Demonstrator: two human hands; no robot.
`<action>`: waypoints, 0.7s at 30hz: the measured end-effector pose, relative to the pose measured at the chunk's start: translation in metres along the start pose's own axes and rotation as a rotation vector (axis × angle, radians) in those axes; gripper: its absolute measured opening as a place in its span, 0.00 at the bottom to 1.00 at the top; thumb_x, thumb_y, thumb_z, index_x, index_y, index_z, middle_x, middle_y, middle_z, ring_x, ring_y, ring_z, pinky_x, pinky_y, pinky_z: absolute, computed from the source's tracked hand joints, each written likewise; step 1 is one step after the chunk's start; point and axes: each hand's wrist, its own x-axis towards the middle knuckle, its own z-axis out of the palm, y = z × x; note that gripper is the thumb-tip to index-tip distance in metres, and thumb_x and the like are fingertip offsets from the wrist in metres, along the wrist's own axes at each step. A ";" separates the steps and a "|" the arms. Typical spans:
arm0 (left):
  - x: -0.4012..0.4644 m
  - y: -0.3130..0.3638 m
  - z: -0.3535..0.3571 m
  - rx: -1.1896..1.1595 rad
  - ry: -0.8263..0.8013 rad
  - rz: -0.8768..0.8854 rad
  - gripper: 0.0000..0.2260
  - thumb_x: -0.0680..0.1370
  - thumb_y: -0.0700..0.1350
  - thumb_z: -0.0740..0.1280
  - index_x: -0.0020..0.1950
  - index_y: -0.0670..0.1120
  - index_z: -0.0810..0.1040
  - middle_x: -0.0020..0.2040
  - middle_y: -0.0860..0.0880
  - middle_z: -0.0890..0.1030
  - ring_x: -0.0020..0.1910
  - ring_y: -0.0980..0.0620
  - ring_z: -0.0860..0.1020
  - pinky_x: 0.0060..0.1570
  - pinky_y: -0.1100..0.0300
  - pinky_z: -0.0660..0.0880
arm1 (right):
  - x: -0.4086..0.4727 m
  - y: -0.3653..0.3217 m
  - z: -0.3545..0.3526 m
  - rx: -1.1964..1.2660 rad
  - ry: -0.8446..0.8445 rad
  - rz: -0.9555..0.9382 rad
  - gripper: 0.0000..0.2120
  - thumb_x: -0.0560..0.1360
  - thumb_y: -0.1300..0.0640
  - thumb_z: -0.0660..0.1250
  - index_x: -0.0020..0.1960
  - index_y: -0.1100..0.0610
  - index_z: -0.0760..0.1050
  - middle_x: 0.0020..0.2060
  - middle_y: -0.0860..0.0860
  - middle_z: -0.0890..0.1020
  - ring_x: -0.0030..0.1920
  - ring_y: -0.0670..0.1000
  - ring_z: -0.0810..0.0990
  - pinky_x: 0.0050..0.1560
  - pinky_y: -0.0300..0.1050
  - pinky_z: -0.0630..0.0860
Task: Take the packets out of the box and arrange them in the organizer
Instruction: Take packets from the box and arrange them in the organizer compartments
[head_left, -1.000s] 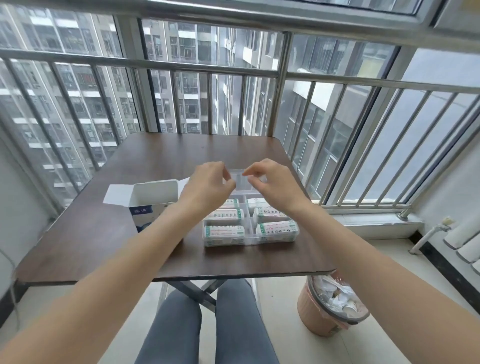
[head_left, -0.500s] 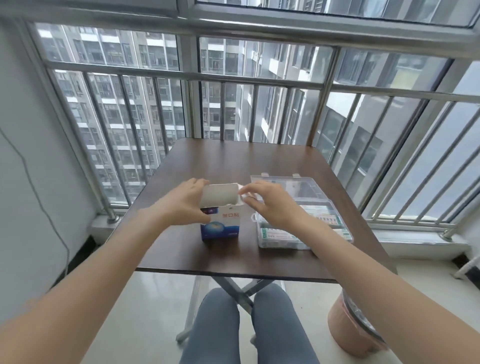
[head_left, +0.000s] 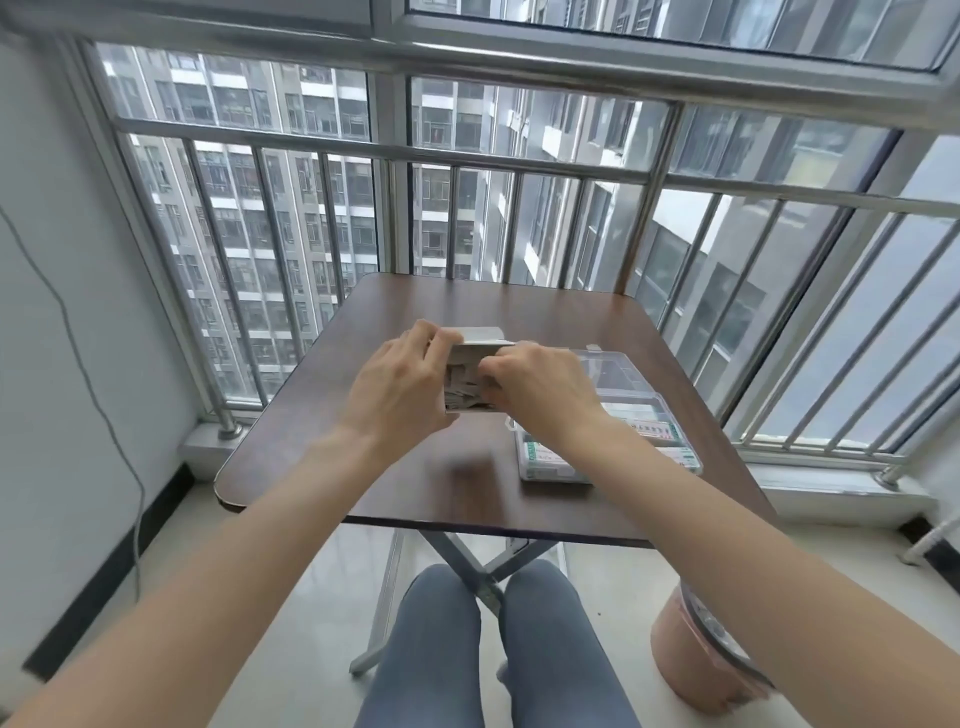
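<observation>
At the centre of the frame the box (head_left: 475, 382) is tipped with its open mouth toward the camera, packets (head_left: 464, 385) showing inside; the left hand (head_left: 400, 387) grips its left side while the right hand (head_left: 540, 389) curls its fingers into the opening, though motion blur hides whether they pinch a packet. Just right of it on the brown surface (head_left: 467, 312), the clear organizer (head_left: 623, 415) holds green-labelled packets, partly hidden by the right forearm. A pink bin (head_left: 696, 660) stands on the floor at lower right, half covered by that arm.
</observation>
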 end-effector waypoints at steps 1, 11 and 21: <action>0.000 0.002 -0.001 -0.006 0.002 -0.005 0.33 0.52 0.43 0.81 0.54 0.39 0.76 0.45 0.42 0.77 0.38 0.40 0.79 0.41 0.53 0.77 | 0.001 -0.001 0.001 -0.048 -0.004 -0.002 0.03 0.73 0.56 0.67 0.45 0.54 0.79 0.40 0.52 0.81 0.43 0.56 0.79 0.32 0.43 0.63; 0.001 0.010 -0.003 -0.052 -0.066 -0.079 0.29 0.58 0.43 0.79 0.57 0.41 0.75 0.48 0.42 0.76 0.40 0.39 0.78 0.40 0.53 0.74 | 0.007 -0.006 0.005 -0.166 -0.059 -0.023 0.18 0.44 0.63 0.80 0.26 0.54 0.72 0.19 0.48 0.74 0.18 0.53 0.73 0.23 0.35 0.55; 0.011 -0.005 0.006 -0.103 -0.234 -0.146 0.33 0.66 0.56 0.74 0.66 0.46 0.68 0.59 0.47 0.72 0.60 0.46 0.70 0.58 0.53 0.65 | 0.010 0.008 0.004 0.135 0.169 0.125 0.07 0.76 0.59 0.64 0.49 0.56 0.80 0.41 0.51 0.82 0.46 0.53 0.75 0.34 0.44 0.66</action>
